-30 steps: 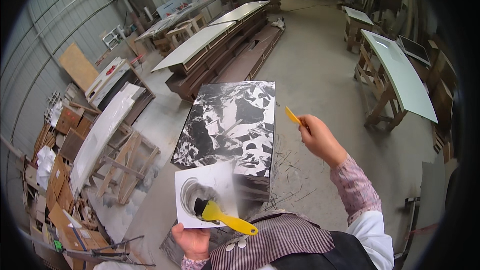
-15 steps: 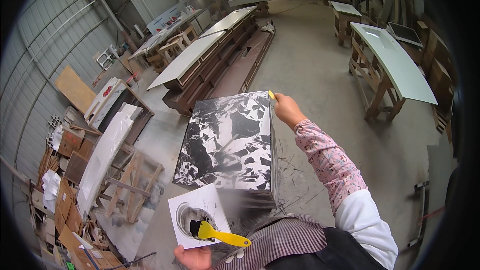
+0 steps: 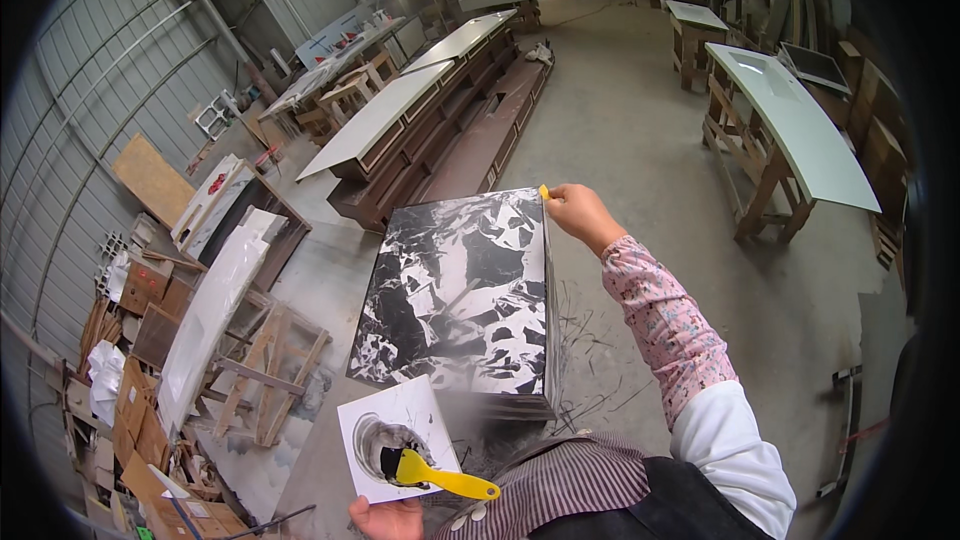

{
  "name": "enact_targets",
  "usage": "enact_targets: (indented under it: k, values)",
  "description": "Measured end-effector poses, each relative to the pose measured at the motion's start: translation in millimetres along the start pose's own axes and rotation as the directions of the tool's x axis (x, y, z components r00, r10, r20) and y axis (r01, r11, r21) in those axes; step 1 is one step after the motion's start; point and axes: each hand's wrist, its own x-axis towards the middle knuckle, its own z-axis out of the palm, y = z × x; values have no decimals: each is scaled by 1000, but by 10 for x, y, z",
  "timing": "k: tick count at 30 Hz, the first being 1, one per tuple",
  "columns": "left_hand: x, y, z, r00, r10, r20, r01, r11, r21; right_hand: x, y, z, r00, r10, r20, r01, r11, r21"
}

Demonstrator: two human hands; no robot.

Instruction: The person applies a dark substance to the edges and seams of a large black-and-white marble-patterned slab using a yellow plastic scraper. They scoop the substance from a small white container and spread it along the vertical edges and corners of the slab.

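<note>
A stack of black-and-white marbled slabs (image 3: 460, 280) stands in front of me. My right hand (image 3: 582, 214) reaches to its far right corner, fingers closed on a small yellow scraper (image 3: 545, 192) whose edge meets the slab's rim. Low in view, my left hand (image 3: 388, 518) grips the near edge of a white square board (image 3: 425, 408). Dark paste (image 3: 392, 440) is smeared in a ring on that board. Across it lies a yellow putty knife (image 3: 450, 481), its blade in the paste and its handle pointing right, with no fingers on it.
Beyond the stack runs a long brown cabinet frame (image 3: 440, 130) with white tops. Wooden trestles (image 3: 275, 370) and cardboard scraps (image 3: 140, 410) crowd the left. At right, a pale countertop (image 3: 790, 120) rests on a wooden stand. Dark streaks mark the floor beside the stack.
My right hand and the small scraper stay at the slab's far right corner, with the wrist turned slightly. The board in my left hand has barely moved. The whole view has shifted a little.
</note>
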Motion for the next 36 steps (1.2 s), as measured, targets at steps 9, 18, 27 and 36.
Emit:
enact_targets:
  k: [9,18,27,36]
  values:
    - [-60,61,-92,1000,-4,31,6,999,-41,-297,-76,158,999,1,37,1,998,-64]
    - [19,173,-221,998,-41,47,44,996,-81,-1291,-567,-103,974,106,198,-113,993,26]
    - [171,243,-43,984,-92,-155,108,989,102,-2267,-798,-188,972,77,224,-91,994,54]
    - [75,300,-36,975,-171,-141,185,979,90,-3024,-980,-110,976,53,212,-66,996,54]
